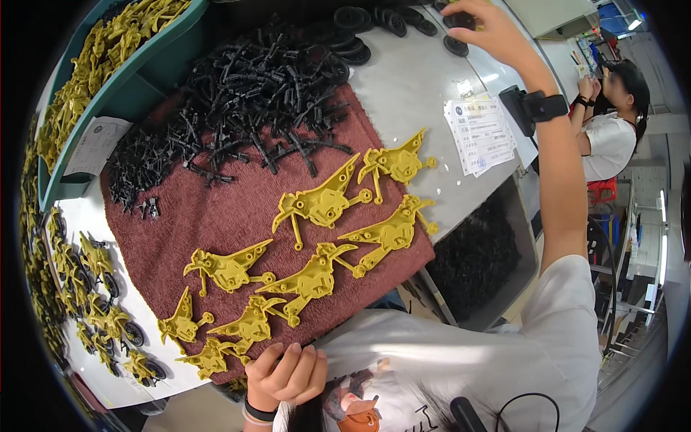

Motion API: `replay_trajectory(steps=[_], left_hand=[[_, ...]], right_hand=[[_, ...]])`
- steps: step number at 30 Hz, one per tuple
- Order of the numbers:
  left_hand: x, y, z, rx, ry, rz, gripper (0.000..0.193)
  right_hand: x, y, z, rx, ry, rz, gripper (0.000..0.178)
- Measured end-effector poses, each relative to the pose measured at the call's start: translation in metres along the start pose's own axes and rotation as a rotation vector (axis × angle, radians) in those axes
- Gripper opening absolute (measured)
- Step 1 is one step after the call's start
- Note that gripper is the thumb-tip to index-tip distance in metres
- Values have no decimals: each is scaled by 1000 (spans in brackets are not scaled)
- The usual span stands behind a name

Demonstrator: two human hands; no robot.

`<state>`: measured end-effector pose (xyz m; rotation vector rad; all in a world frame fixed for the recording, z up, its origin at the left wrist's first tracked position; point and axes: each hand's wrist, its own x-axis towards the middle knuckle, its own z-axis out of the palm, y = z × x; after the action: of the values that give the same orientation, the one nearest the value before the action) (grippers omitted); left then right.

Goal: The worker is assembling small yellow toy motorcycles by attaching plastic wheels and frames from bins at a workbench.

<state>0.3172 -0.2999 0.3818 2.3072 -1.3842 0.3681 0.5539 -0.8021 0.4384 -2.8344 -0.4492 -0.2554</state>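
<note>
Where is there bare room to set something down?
White table, between the black wheels, paper slips and reddish cloth; a cloth strip between the black heap and yellow parts. Crowded: under that heap, and left, among yellow-and-black assemblies.

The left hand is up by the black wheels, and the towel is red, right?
Not quite: the head view shows the right hand up by the black wheels. The left hand is down by the yellow pieces. The towel is red.

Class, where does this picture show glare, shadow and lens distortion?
Head view: bright glare on the table near the right hand; head view: black parts shadowed in the grey bin; head view: surroundings curving toward a black rim.
</note>
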Motion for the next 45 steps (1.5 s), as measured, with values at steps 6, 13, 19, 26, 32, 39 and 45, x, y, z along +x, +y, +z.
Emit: replay_trajectory(steps=[6, 13, 19, 26, 32, 39, 45], left_hand=[[3, -2, 3, -7, 14, 13, 27], [5, -1, 3, 12, 43, 1, 25], [5, -1, 2, 0, 41, -5, 26], [8, -2, 3, -26, 47, -8, 25], [10, -2, 3, -33, 50, -13, 25], [8, -3, 3, -26, 51, -5, 26], [8, -1, 4, -29, 49, -29, 27]], right_hand=[[-27, 6, 23, -239, -144, 135, 34], [-29, -2, 21, -300, -168, 106, 34], [-30, -9, 28, -282, -193, 72, 32], [-37, -17, 22, -144, -175, 75, 29], [-18, -5, 19, -68, -248, 83, 29], [23, 19, 51, -381, -88, 84, 31], [26, -7, 12, -67, -346, 286, 38]])
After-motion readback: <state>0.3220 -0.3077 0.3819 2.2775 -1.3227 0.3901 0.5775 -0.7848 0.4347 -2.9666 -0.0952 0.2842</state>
